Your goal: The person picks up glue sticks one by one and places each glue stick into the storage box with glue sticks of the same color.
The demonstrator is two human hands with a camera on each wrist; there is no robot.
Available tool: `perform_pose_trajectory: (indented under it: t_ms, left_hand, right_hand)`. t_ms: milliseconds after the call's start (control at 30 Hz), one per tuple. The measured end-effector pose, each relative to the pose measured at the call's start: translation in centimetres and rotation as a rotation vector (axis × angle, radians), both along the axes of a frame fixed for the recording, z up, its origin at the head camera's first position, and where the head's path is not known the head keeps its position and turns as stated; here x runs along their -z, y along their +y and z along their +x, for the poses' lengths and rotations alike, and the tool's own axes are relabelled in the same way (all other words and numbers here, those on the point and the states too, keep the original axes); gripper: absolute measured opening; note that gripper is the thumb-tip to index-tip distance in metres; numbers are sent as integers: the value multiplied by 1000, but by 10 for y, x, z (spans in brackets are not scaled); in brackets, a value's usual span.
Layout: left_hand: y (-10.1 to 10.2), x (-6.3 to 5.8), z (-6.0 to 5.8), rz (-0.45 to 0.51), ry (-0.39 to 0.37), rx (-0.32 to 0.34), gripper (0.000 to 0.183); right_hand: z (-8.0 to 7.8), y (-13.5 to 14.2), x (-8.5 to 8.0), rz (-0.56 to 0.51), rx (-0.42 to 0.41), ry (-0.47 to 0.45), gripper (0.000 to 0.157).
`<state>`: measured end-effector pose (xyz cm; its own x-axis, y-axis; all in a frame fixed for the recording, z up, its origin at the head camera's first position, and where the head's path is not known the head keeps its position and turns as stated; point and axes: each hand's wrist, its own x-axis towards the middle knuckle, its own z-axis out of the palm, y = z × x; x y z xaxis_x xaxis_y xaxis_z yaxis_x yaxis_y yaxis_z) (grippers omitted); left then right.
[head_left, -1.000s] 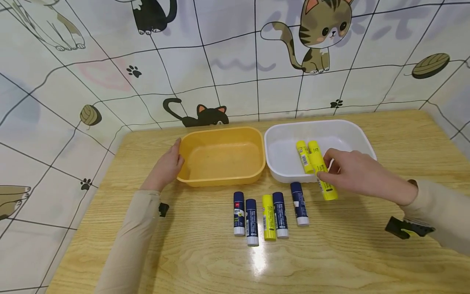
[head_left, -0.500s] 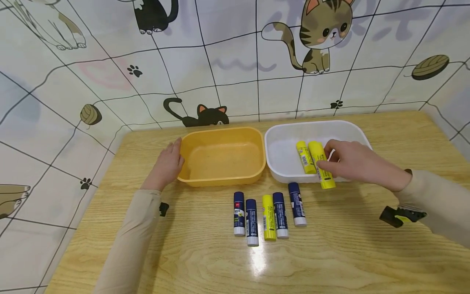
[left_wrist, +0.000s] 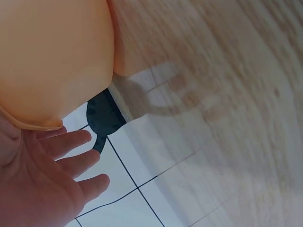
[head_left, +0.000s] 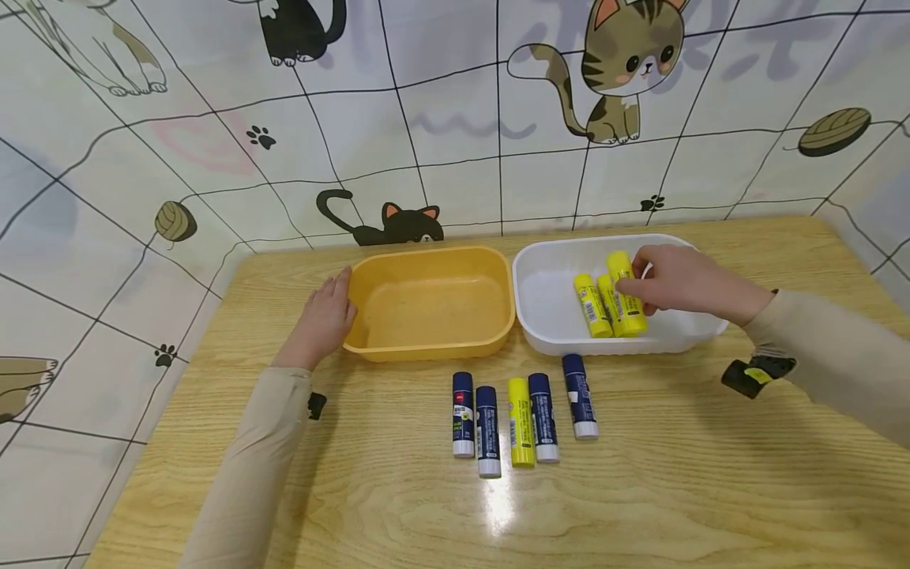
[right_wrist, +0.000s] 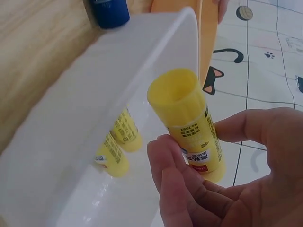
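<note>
My right hand [head_left: 686, 278] pinches a yellow glue stick [right_wrist: 191, 127] between thumb and fingers, over the white bin [head_left: 547, 336]. Inside that bin two more yellow glue sticks [head_left: 592, 307] lie side by side, one partly hidden behind the held stick in the head view. At the left end of the orange bin [head_left: 426, 348], my left hand [head_left: 323, 320] rests on the rim. In the left wrist view its fingers [left_wrist: 75, 163] are extended and spread outside the bin wall, while the thumb is hidden.
On the wooden table [head_left: 398, 506], in front of the bins, lie several blue glue sticks [head_left: 463, 415] with white ends and one yellow glue stick [head_left: 521, 423]. The two bins stand side by side. Behind them rises a cat-patterned backdrop [head_left: 455, 126].
My right hand has carried the yellow glue stick from the white bin's front edge back and inward over the bin. The rightmost blue stick shifted slightly; the left hand stays put.
</note>
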<state>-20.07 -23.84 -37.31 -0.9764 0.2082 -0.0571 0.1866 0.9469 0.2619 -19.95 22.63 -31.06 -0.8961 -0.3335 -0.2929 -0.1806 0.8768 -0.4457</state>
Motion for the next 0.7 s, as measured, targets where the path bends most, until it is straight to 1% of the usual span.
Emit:
perform_pose_trajectory:
  t_ms: [200, 367, 467, 700]
  left_hand:
    - [0, 0, 0, 7, 7, 7, 56]
    - [0, 1, 0, 18, 2, 5, 57]
    - [0, 1, 0, 26, -6, 2, 57]
    - [0, -1, 1, 30, -17, 4, 57]
  right_hand:
    - [-15, 3, -2, 28, 16, -23, 44]
    - [-24, 5, 2, 67, 24, -49, 46]
    - [-30, 8, 6, 83, 15, -76, 45]
    - [-42, 8, 10, 108, -25, -146, 36]
